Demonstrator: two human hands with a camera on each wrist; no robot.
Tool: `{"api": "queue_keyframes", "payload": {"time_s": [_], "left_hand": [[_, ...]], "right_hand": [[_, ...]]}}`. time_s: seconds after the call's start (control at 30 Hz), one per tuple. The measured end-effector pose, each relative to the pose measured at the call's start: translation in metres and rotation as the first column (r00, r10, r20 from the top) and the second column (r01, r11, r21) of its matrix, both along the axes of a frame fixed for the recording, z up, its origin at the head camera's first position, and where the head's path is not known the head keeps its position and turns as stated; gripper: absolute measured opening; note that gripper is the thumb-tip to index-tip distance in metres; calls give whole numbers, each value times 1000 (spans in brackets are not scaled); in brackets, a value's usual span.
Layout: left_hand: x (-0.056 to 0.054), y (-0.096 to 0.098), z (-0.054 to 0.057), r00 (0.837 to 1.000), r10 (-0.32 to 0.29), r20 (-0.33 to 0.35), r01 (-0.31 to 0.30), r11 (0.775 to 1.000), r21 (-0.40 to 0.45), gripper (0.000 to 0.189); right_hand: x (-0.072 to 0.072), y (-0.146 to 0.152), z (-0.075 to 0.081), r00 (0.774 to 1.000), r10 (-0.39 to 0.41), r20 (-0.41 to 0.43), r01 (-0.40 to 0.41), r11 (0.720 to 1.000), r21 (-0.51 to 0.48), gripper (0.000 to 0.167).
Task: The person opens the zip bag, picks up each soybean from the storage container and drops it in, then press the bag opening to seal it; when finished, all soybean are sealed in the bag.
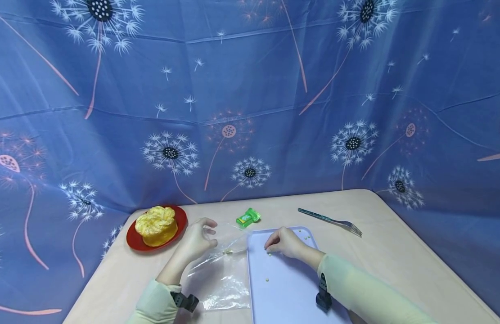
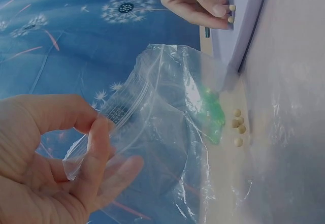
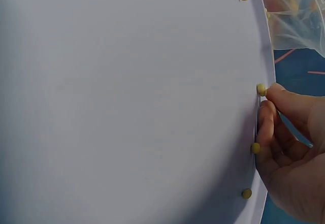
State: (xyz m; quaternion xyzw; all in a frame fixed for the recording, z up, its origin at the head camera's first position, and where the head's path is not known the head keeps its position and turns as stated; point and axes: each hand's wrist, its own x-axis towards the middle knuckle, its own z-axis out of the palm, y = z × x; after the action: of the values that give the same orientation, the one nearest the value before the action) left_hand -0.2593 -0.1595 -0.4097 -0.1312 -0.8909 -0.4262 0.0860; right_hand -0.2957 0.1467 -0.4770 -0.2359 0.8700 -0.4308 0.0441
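Plastic bag (image 1: 227,285): clear and crinkled, a zip strip along its mouth; between the left hand (image 1: 197,240) and the tray (image 1: 282,288), its right side next to the tray's left edge.
Bag mouth: the left thumb and a finger are pinched together on the zip edge, which is lifted; the other fingers are loosely bent and spread.
Yellow beans (image 2: 241,129): 5 show at the bag, though I cannot tell if they lie inside it or under it; 5 more are loose on the tray, 3 near its far right corner, 1 just below the right hand (image 1: 288,243), 1 closer to the person.
Right fingertips: bent and close together over the tray's left part, the thumb next to a bean; I cannot tell if they grip it.
Tray: pale lilac, low rim, flat on the table (image 1: 387,252).
Green packet (image 1: 245,219): on the table just beyond the tray's far left corner.
Red plate (image 1: 182,229): left of the left hand, under a yellow bun (image 1: 156,227).
Fork (image 1: 331,220): right of the tray, dark handle, metal tines pointing right.
Sleeves (image 1: 367,288): pale green.
Backdrop (image 1: 270,85): blue cloth printed with dandelions.
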Motion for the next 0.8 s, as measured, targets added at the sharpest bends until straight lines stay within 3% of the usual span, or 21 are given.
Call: {"api": "queue_keyframes", "payload": {"time_s": [0.27,0.47,0.8], "left_hand": [[1,0,1,1000,4,21,-4,1000,2,42],[1,2,4,1000,1,26,-1,1000,0,43],[1,3,2,1000,4,9,-4,1000,-4,43]], "right_hand": [[0,-3,-2,998,16,-57,-15,1000,28,9],[-5,-2,1,999,-21,-49,21,1000,-2,5],[-14,-20,39,990,-138,-36,131,979,-154,5]]}}
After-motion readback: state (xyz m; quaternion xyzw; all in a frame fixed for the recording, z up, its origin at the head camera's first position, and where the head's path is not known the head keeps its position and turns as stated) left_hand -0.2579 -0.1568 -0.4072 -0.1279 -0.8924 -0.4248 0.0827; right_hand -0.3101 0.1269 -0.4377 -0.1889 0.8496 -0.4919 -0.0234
